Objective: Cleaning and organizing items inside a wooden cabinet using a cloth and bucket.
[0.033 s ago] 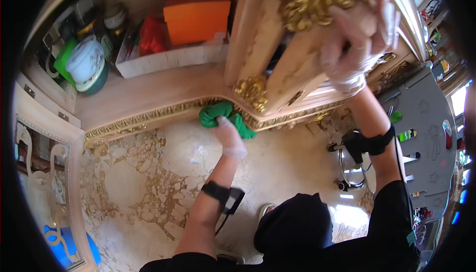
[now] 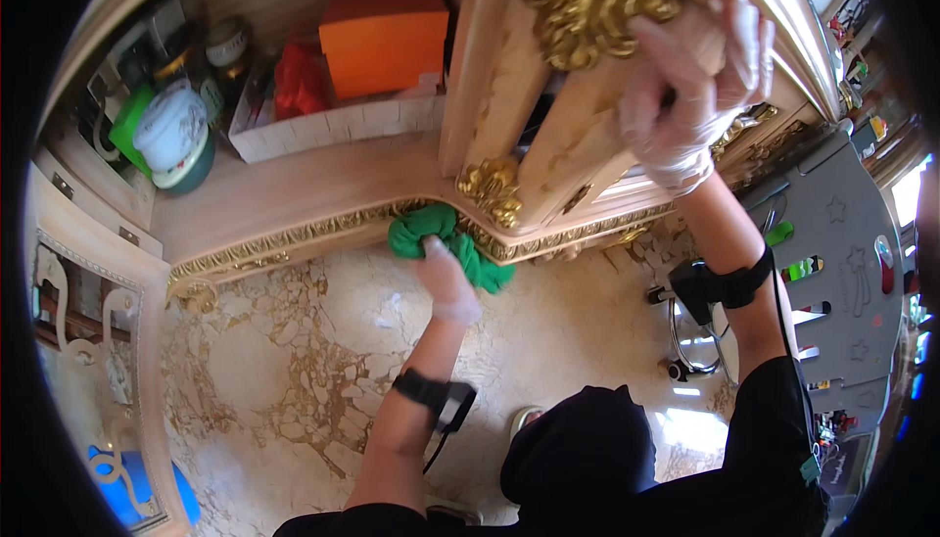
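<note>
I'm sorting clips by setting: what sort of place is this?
Probably a room in a home: there's a cabinet with gold carving, a patterned floor, and an orange box stored inside the cabinet.

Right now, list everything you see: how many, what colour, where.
Cabinet: one, cream and gold, top
Cloth: one, green, at its lower edge
Tray: one, whitish, inside the cabinet
Box: one, orange, in the tray
Bundle: one, red, left of the box
Bowls: at least two, white and dark green, cabinet's left
Jar: one, dark, behind the bowls
Glazed door: one, pale wood, left
Blue object: one, blue, lower left
Panel: one, grey, right
Small items: several, multicoloured, around the panel
Wheeled base: one, chrome, left of the panel
Floor: one, beige and brown, centre
Armbands: two, black, one per forearm
Sleeves: two, black, bottom
Left hand: one, gloved, gripping the cloth
Right hand: one, gloved, by the gold carving
</note>
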`<act>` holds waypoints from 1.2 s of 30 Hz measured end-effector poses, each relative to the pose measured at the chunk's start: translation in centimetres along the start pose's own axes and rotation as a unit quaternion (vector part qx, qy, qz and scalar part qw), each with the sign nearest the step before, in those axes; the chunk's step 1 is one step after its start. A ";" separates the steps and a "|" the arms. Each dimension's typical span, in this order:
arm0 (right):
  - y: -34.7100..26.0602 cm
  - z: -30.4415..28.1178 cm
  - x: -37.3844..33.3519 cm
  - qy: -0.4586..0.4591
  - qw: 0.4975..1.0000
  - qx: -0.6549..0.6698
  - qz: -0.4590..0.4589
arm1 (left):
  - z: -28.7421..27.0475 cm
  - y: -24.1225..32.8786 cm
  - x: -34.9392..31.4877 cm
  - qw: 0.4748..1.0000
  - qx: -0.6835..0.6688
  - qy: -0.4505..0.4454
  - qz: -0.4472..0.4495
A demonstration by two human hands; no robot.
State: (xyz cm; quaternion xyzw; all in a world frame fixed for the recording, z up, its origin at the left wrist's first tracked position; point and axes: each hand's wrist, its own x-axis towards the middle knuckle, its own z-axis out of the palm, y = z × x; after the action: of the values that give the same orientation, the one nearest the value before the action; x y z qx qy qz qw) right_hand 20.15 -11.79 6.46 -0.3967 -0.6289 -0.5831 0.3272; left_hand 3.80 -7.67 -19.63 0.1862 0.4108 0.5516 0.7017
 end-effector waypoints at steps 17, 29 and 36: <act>-3.9 -7.1 -6.2 -0.230 0.928 0.294 0.015 | 7.1 8.6 -4.0 0.589 0.409 -0.413 0.561; -2.2 -8.2 5.6 -0.130 0.973 0.170 0.086 | 9.5 12.0 -2.2 0.623 0.512 -0.260 0.530; -4.2 -4.6 14.0 -0.167 0.896 0.317 0.261 | 4.6 20.4 -6.7 0.870 0.443 -0.210 -0.050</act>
State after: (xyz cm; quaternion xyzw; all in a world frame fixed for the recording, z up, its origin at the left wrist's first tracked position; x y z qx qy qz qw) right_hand 9.64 -14.74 17.23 -0.5136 -0.6996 -0.1715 0.4663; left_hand -5.65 -6.41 0.13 0.5684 0.4636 0.2232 0.6420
